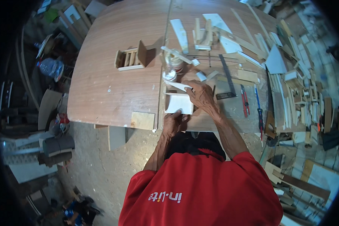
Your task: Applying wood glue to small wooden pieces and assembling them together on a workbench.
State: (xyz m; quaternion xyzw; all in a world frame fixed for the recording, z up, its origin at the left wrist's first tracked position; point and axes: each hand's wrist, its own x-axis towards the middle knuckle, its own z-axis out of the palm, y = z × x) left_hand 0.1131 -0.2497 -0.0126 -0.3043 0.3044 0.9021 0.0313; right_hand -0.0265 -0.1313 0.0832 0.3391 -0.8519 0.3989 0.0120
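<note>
Near the table's front edge, a small white open box [179,102] with thin wooden sides rests in front of me. My left hand [173,123] pinches its near edge, thumb on top. My right hand [201,94] is closed at the box's far right corner, its fingers gripping the end of a narrow white strip [178,86]. That strip slants just beyond the box, and I cannot tell whether the two touch. Right behind it stand a small white pot [170,75] and a larger round container [174,62] with a stick across its top.
A small wooden box with slats [130,59] sits on the table [98,90] at left. To the right lie a try square [226,81], red pliers-like tool [245,101], blue pen-like tool [260,109] and handsaw [269,122]. Wood offcuts [297,88] crowd the far right.
</note>
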